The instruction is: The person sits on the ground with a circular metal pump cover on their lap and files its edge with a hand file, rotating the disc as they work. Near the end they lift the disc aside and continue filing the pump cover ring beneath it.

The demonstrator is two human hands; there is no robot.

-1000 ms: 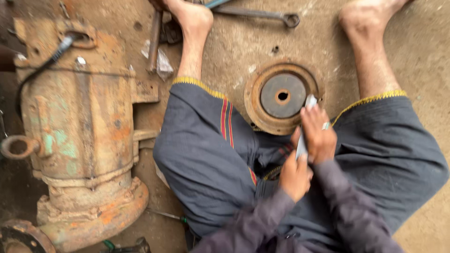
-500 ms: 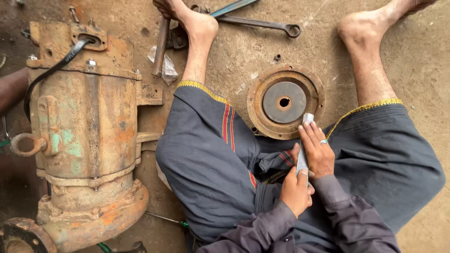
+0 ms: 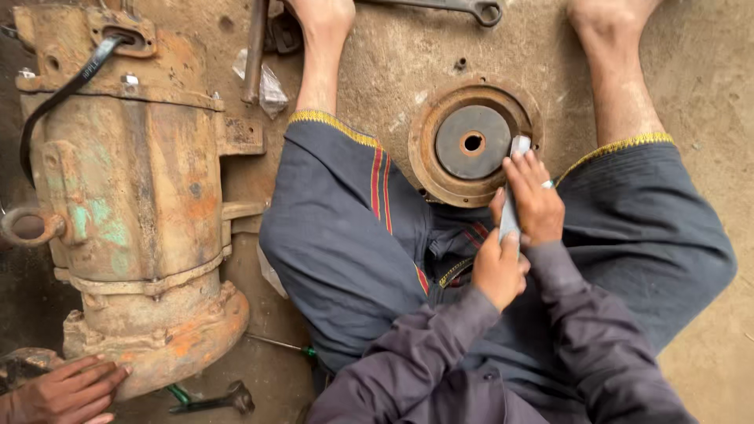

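1. Rusty and round, a metal disc point(image 3: 473, 142) lies flat on the dirt floor point(image 3: 707, 71) between the person's bare legs, with a grey hub and a small centre hole.
2. A flat grey file point(image 3: 512, 188) runs from the lap up to the disc; its far tip rests on the disc's right rim.
3. The right hand point(image 3: 536, 202) is clasped over the file's upper part, fingers laid along the blade, a ring on one finger.
4. The left hand point(image 3: 498, 269) is clenched around the file's lower end, just below the right hand and touching it.
5. Both sleeves are dark purple; the trousers are dark blue with red stripes and yellow hems.
6. A big rusty motor housing point(image 3: 129, 196) with flecks of green paint lies to the left, a black cable point(image 3: 63, 94) looped at its top.
7. Another person's hand point(image 3: 67, 390) rests beside the housing's lower flange at the bottom left.
8. A wrench point(image 3: 452, 8) lies on the floor beyond the disc, well apart from both hands.
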